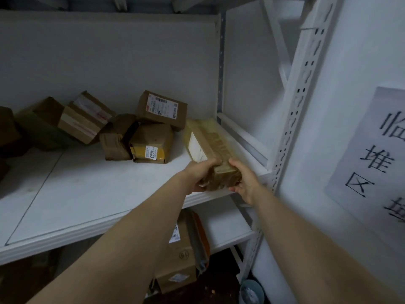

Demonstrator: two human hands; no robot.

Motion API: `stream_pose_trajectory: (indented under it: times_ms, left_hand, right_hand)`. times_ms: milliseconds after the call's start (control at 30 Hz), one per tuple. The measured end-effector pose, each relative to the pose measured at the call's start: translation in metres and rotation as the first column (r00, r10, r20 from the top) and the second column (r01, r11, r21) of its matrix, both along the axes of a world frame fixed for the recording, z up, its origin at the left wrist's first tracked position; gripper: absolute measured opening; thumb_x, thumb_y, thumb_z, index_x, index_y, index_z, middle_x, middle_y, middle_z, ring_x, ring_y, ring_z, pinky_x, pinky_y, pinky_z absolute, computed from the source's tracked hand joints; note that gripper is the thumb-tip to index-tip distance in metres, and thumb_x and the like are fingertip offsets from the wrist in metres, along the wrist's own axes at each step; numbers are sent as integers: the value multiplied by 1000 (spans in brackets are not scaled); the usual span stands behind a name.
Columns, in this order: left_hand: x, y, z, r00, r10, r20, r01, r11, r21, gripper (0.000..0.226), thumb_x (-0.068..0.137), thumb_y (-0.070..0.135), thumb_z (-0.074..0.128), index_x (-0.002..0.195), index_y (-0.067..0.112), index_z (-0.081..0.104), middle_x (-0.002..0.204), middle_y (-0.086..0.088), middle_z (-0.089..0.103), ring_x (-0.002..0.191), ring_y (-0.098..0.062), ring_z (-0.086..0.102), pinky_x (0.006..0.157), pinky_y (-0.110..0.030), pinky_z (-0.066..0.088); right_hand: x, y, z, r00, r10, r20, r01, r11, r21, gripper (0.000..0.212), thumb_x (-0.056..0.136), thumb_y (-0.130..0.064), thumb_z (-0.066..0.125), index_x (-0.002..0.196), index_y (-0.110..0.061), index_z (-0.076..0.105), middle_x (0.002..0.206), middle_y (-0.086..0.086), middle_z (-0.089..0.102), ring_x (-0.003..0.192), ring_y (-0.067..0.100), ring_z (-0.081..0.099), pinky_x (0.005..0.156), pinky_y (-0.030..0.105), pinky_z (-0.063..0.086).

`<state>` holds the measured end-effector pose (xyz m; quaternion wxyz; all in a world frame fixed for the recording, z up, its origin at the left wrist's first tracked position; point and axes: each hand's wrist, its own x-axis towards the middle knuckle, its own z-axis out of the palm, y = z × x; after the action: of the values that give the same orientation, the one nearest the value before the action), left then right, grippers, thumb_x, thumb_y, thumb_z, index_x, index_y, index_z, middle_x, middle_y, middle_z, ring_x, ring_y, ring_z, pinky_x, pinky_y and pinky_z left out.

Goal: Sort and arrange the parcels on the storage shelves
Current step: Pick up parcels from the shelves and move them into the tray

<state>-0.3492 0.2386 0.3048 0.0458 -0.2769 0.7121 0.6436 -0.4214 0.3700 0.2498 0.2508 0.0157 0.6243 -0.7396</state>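
Observation:
A long brown parcel [210, 145] wrapped in tape lies on the white shelf [92, 194] at its right end, pointing back toward the wall. My left hand [200, 174] grips its near left corner and my right hand [245, 183] grips its near right side. Behind and left of it sit several cardboard parcels: one leaning on the wall with a printed label [162, 109], one with yellow tape and a "3003" sticker [151, 143], a dark one [117, 139] and a taped box [85, 117].
A perforated white upright [291, 119] stands just right of the long parcel. A paper sign [372, 154] with black characters hangs on the right wall. On the lower shelf [225, 229] stand a cardboard box [182, 255] and an orange packet [202, 233].

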Motion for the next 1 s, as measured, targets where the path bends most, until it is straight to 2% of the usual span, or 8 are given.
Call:
stream_pose_trajectory:
  times_ms: [133,233,367,567,667,767,833,1000]
  left_hand:
    - [11,25,-6,997,-70,-25,71,997,35,56,78,35,74,120,8,51,106,-10,64,91,-23,63,74,-34,56]
    - [31,47,0,973,-231,1,229,964,133,28,85,23,70,105,9,56,95,-9,65,83,-22,64,71,-32,55]
    - [56,58,-10,848,-478,230,504,861,-71,72,73,39,78,133,15,46,128,-5,53,116,-23,51,91,-42,47]
    - [96,99,-38,666,-643,378,705,708,-40,79,78,32,76,145,25,35,154,-6,30,137,-26,36,104,-48,38]
    - [105,116,-57,607,-644,466,744,667,-47,85,74,36,79,146,25,34,152,-6,33,134,-29,40,103,-51,38]
    - [102,122,-77,603,-603,522,743,662,-93,66,84,36,69,142,22,40,146,-7,40,128,-26,46,101,-49,41]
    - [92,121,-89,617,-587,524,742,656,-138,52,91,32,61,138,17,44,137,-4,47,116,-21,50,85,-35,47]
    - [45,108,-126,715,-463,523,633,747,-203,19,92,24,61,99,8,55,99,-6,54,89,-18,51,62,-25,41]
  right_hand:
    - [28,37,2,996,-14,85,22,996,-91,31,83,-27,70,110,-15,60,109,12,64,104,25,60,90,33,50]
    - [53,66,5,989,-33,147,43,997,-65,46,77,-30,74,115,-13,56,113,17,61,106,30,60,94,39,51]
    - [96,92,0,963,-186,198,196,980,-32,55,75,-25,76,123,-12,54,116,15,58,110,32,59,91,47,52]
    - [159,137,-29,929,-302,213,284,952,111,35,79,-20,73,110,-15,57,99,5,57,95,23,59,79,40,52]
    - [174,153,-47,914,-317,254,278,944,178,33,77,-23,75,105,-16,59,96,5,58,91,23,60,84,41,52]
    - [170,156,-70,887,-344,308,269,927,259,45,74,-24,79,111,-10,59,97,9,61,85,24,61,63,33,53]
    - [160,153,-83,866,-371,334,287,918,274,53,74,-23,81,117,-7,55,102,12,61,81,25,60,55,31,51]
    - [99,140,-130,841,-415,347,306,894,326,59,74,-21,81,123,-1,54,110,16,60,91,30,59,77,40,55]
